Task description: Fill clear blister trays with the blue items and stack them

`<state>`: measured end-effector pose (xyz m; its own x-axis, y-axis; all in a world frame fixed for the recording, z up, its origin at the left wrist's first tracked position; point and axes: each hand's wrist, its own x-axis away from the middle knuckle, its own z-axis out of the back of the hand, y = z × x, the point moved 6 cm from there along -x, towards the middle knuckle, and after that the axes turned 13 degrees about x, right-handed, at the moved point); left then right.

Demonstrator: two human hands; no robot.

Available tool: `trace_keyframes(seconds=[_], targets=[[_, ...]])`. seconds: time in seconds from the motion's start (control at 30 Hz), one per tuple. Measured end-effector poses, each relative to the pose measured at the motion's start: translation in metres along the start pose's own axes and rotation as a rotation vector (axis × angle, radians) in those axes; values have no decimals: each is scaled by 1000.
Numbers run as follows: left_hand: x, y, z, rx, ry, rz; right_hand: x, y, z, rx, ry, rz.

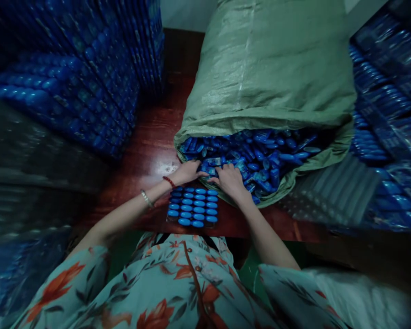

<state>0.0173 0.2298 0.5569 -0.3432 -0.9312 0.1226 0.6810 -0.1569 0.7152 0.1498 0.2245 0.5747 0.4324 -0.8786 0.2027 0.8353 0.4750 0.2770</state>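
Observation:
A large green woven sack (pixel 274 59) lies on the reddish wooden table, its mouth facing me. Many small blue bottles (pixel 260 153) fill the opening. My left hand (pixel 188 172), with a red beaded bracelet on the wrist, reaches to the left part of the mouth, its fingertips among the bottles. Beside it, my right hand (pixel 229 179) rests at the near edge of the pile, fingers bent over the bottles. What either hand grips is too small to make out. Just below my hands sits a tray of blue bottles (pixel 193 208) in rows.
Tall stacks of packed blue bottles (pixel 71 96) stand at the left, with grey trays (pixel 27 141) nearer me. More blue packs (pixel 393 109) are piled at the right. Clear ridged trays (pixel 339 192) lie beside the sack. The table (pixel 144 137) shows reddish wood.

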Motion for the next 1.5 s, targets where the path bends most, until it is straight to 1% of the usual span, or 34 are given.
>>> trace_keyframes(seconds=[0.07,0.13,0.23,0.33,0.4,0.43,0.5,0.57,0.6,0.63,0.67,0.7,0.77,0.8,0.83,0.87,0.93,1.0,1.03,1.07,1.1,1.17,1.27,1.37,1.43,1.5], targets=[[-22,-5,-9,-12,-76,12,-6,-3,-2,2,-53,-22],[-28,-10,-13,4,-86,-3,-8,-5,-5,-16,-60,-54],[-19,-15,-18,33,-69,-29,-6,-8,-10,-80,-21,-102],[-9,-12,-21,73,-30,-74,-5,-9,-13,-177,78,-154],[-5,-8,-18,107,-29,-99,-5,-9,-15,-294,108,-144],[-2,-5,-12,125,-25,-114,-4,-8,-15,-378,113,-123],[11,1,9,156,36,-170,3,0,-11,-570,162,-79],[40,7,40,183,151,-246,21,18,-2,-754,280,-76],[60,9,53,196,190,-272,34,27,2,-839,326,-80],[83,9,63,211,205,-260,50,36,3,-923,339,-84],[108,6,69,223,208,-222,67,41,2,-1013,304,-76],[133,1,70,244,202,-168,84,42,-3,-1093,231,-59],[182,-15,64,331,239,0,119,35,-16,-1215,67,-23],[203,-24,56,375,274,103,134,28,-24,-1235,18,-24],[219,-31,44,410,288,178,147,20,-31,-1230,8,-32],[232,-37,32,431,327,234,157,11,-37,-1202,36,-44],[245,-40,10,429,415,264,169,-7,-44,-1096,177,-50],[245,-35,-5,390,518,213,174,-25,-47,-946,324,0],[243,-32,-10,361,552,168,175,-32,-47,-862,374,40],[239,-27,-14,320,559,116,175,-38,-46,-778,403,88],[235,-22,-17,260,540,50,175,-42,-44,-695,412,140],[229,-12,-23,122,441,-96,174,-47,-39,-542,384,245],[224,-5,-25,-2,305,-242,171,-49,-30,-337,264,348],[218,1,-23,-109,174,-298,164,-53,-25,-206,164,374],[213,4,-26,-196,70,-305,159,-60,-25,-169,118,395],[211,6,-29,-244,1,-292,156,-67,-28,-148,97,419]])
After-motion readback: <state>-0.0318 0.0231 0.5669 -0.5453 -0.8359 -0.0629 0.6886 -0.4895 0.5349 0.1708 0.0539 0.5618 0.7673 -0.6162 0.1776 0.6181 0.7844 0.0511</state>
